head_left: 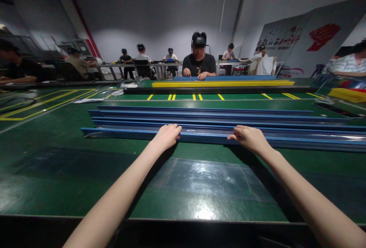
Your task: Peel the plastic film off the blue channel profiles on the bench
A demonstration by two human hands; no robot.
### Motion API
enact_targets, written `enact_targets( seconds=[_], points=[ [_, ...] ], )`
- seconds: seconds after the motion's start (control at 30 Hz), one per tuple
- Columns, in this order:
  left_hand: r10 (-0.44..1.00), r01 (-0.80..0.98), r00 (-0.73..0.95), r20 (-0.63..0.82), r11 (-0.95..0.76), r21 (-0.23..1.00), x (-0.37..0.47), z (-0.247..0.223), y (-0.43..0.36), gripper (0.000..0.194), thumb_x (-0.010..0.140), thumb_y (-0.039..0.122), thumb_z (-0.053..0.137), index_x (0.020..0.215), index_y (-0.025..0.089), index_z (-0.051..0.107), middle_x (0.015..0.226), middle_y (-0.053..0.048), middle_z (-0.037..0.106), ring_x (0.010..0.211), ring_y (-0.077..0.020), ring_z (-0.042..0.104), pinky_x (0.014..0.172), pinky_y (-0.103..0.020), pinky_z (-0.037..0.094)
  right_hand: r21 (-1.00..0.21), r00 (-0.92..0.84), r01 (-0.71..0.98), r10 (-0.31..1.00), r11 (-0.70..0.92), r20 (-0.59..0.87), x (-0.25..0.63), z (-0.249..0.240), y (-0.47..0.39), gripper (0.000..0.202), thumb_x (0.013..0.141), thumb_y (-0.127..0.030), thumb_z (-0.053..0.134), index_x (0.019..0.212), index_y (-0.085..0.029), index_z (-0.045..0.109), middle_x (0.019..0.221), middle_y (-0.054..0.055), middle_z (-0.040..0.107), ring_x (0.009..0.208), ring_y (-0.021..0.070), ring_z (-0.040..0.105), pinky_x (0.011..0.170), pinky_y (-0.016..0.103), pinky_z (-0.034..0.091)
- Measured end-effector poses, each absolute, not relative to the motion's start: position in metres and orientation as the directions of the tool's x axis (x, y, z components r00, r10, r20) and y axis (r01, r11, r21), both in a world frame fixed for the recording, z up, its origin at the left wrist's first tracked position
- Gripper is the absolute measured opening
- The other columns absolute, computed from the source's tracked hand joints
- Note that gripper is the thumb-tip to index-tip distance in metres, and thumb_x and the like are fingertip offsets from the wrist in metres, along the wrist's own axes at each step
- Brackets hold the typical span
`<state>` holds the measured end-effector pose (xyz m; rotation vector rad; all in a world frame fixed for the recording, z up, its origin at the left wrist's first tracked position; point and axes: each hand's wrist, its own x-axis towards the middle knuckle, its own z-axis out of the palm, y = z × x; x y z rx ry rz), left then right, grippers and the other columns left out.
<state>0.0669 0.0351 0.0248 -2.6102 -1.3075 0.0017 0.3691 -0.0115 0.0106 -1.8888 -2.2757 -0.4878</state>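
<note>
Several long blue channel-shaped strips (200, 113) lie side by side across the green table. My left hand (168, 135) is closed over the nearest blue strip (128, 133), left of its middle, with the fingers curled over its wall. Farther right on this strip, my right hand (248, 137) grips the same wall, fingers folded over it and thumb pointing left. A bare stretch of strip shows between my hands. The inner fingertips are partly hidden.
A clear plastic sheet (206, 179) lies on the green table (65, 198) near its front edge. Beyond the blue strips are a black strip (217, 90) and a yellow strip (223, 84). A co-worker (199, 63) sits opposite, hands on another blue strip. A dark flat phone-like object (337, 110) lies right.
</note>
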Motion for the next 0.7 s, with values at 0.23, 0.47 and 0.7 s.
enact_targets(
  seconds=[0.23,0.47,0.7],
  points=[
    [0.746,0.774,0.631,0.212,-0.623,-0.111,0.093,0.018,0.027,0.014,0.08,0.022,0.051,0.093,0.019,0.05,0.102,-0.007,0.054,0.098,-0.0207,0.05,0.082,-0.033,0.037,0.176,-0.199,0.974,0.916,0.145,0.347,0.327,0.009,-0.003,0.042,0.084,-0.051,0.035,0.071,-0.018,0.059,0.077,0.005,0.062,0.069,0.015,0.056,0.048,0.025,0.019],
    [0.751,0.758,0.608,0.258,-0.645,0.091,0.113,0.011,0.04,0.006,0.078,0.021,0.052,0.083,0.018,0.054,0.089,-0.003,0.057,0.088,-0.0165,0.052,0.075,-0.025,0.041,0.116,-0.166,0.985,0.909,0.132,0.383,0.295,0.005,-0.004,0.036,0.084,-0.047,0.039,0.077,-0.018,0.059,0.083,0.006,0.062,0.079,0.0163,0.057,0.052,0.024,0.026],
    [0.738,0.746,0.639,0.214,-0.663,0.058,0.097,0.016,0.048,0.009,0.075,0.015,0.05,0.082,0.019,0.054,0.087,-0.002,0.059,0.087,-0.0159,0.054,0.07,-0.023,0.041,0.116,-0.187,0.981,0.914,0.154,0.36,0.331,0.002,-0.01,0.035,0.083,-0.047,0.04,0.077,-0.02,0.062,0.083,0.004,0.061,0.079,0.0154,0.056,0.055,0.024,0.029]
  ],
)
